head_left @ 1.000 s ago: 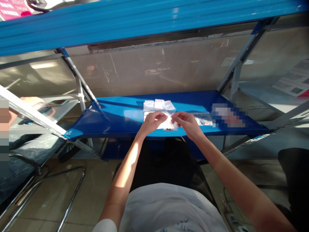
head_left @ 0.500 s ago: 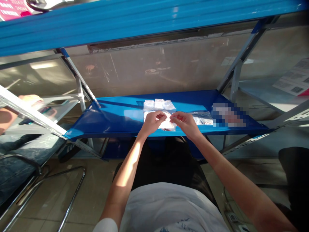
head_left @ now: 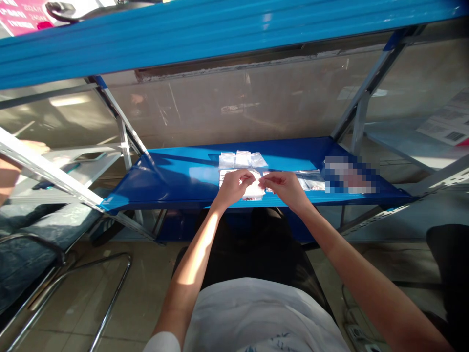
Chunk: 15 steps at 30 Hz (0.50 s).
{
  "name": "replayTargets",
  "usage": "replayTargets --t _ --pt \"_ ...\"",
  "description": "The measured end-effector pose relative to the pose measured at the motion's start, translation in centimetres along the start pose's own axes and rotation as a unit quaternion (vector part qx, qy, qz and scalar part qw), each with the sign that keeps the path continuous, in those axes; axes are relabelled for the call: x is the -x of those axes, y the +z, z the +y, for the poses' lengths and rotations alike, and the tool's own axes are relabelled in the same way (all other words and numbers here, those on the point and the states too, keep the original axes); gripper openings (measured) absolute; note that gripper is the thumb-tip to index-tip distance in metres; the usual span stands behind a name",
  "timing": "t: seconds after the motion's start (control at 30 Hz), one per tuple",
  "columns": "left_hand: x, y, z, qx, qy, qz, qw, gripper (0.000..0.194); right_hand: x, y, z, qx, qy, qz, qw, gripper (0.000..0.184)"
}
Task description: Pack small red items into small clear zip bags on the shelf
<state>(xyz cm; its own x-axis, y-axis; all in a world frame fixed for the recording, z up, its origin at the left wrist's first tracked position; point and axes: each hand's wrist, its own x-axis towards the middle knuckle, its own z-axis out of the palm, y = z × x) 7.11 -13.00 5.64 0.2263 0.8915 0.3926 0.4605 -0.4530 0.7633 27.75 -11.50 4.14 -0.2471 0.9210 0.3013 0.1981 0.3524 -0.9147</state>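
Observation:
My left hand [head_left: 235, 187] has its thumb and fingertips pinched at the top edge of a small clear zip-lock bag [head_left: 252, 194]. Close by on the right, my right hand [head_left: 284, 187] pinches the same edge with bent fingers. Small dark reddish bits lie at the bottom of the bag; they are too small to name. Behind my hands, several flat zip-lock bags [head_left: 243, 158] lie in a row on the blue shelf [head_left: 176, 181]. More clear bags [head_left: 311, 180] with small contents lie right of my right hand.
A blurred-out patch [head_left: 350, 175] covers something at the shelf's right end. An upper blue shelf [head_left: 227, 36] crosses above, on slanted metal posts [head_left: 124, 124]. At far left are a co-worker's arm [head_left: 8, 171] and a chrome chair frame [head_left: 113, 288].
My fingertips have come a little closer together along the bag's top edge, and the bag looks narrower. The co-worker's hand at left has shifted outward, partly out of view.

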Motion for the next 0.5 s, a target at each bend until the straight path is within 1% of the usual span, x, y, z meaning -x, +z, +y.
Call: replayTargets --t 0.17,0.23,0.33,0.4,0.5 --pt "-0.1 0.0 0.0 0.0 0.001 0.016 1.0 0.013 -0.2 0.0 0.0 0.026 -0.022 0.013 0.999 0.034" --pt "-0.1 -0.1 -0.1 0.035 -0.009 0.011 0.999 0.012 -0.2 0.0 0.0 0.023 -0.022 0.03 0.999 0.035" --pt "-0.2 -0.2 -0.5 0.092 -0.019 -0.01 0.996 0.02 -0.1 -0.3 0.1 0.004 -0.01 0.047 0.999 0.039" --pt "-0.2 -0.2 -0.6 0.105 -0.017 -0.006 0.994 0.021 -0.1 -0.6 0.2 -0.002 -0.001 0.035 0.999 0.043" --pt "-0.2 0.1 -0.6 0.098 -0.009 0.015 0.995 0.02 -0.2 -1.1 0.4 -0.006 0.021 -0.019 1.0 0.048"
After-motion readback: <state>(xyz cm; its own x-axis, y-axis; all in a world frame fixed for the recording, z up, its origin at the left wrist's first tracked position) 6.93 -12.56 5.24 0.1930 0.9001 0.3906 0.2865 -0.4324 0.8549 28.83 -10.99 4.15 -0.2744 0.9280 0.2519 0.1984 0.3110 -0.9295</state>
